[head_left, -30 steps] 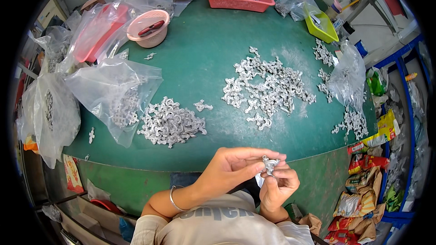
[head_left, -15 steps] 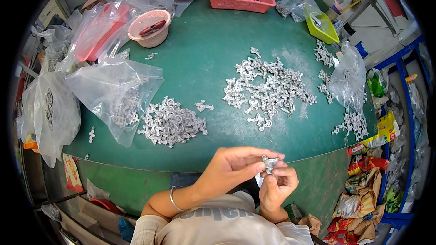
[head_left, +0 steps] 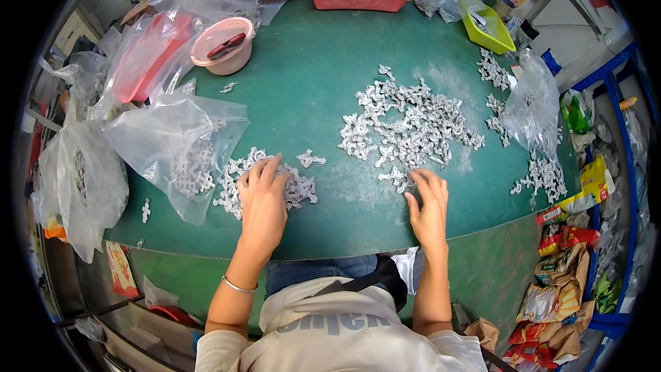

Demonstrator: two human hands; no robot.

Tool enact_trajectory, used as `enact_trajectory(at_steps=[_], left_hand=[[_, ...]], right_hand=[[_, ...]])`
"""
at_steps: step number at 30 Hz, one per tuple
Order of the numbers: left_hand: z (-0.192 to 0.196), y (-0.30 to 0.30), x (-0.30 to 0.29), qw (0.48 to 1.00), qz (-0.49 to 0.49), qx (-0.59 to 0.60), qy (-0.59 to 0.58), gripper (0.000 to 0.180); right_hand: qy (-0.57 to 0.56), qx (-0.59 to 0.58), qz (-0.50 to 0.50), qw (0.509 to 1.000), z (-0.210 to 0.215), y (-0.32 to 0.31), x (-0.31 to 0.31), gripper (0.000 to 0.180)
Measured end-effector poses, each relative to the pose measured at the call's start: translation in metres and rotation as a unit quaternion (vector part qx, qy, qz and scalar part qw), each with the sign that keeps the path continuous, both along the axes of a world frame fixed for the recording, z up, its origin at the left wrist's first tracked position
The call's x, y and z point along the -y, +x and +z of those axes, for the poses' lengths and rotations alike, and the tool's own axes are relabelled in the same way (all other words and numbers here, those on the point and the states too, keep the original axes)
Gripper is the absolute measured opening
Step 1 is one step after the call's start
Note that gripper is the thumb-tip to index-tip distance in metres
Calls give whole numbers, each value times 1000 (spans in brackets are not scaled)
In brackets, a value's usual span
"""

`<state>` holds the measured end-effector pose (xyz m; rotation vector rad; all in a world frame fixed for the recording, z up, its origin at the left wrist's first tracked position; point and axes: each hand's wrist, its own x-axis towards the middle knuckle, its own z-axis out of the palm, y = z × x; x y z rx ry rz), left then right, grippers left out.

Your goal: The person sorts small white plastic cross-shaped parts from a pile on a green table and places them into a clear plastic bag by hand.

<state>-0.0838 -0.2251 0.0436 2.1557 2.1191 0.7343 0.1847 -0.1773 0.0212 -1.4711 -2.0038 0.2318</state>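
Note:
My left hand (head_left: 264,200) rests on top of a heap of small grey metal castings (head_left: 303,188), its fingers spread over them. The castings have several lobes. At the near edge of a wider, looser spread of similar castings (head_left: 406,124), my right hand (head_left: 429,208) hovers with thumb and fingers apart. Its fingertips are beside or touching a casting (head_left: 395,179) there; contact is hard to make out. Between the two groups lies a single casting (head_left: 310,158). Neither hand shows a part in its grasp.
A clear plastic bag (head_left: 172,134) of castings lies left of the heap. Farther back are a pink bowl (head_left: 224,45) holding red-handled pliers, a pink tray (head_left: 358,1) of parts and a yellow-green basket (head_left: 489,31). More castings (head_left: 544,178) lie by a bag at right.
My hands held one casting together in front of the table edge; now they are apart. The left went to the heap, the right forward to the loose spread. The held casting is gone from between them.

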Motion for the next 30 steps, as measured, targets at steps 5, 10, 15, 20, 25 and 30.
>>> enact_trajectory(at_steps=[5,10,15,20,25,30], left_hand=[[9,11,5,997,18,55,49,24],[14,31,11,981,-41,178,60,26],[15,47,11,978,-86,183,44,28],[21,56,15,955,-107,277,19,29],[26,82,15,886,-154,437,-26,34],[29,97,12,854,-176,491,0,33]], right_hand=[[-10,36,-17,999,-20,13,-4,29],[21,21,-19,999,-7,0,-1,22],[31,39,-12,999,-20,3,-1,21],[-20,-352,-17,935,-10,-1,6,14],[-254,-707,58,657,22,-27,38,15],[-270,-731,53,624,24,-34,51,10]])
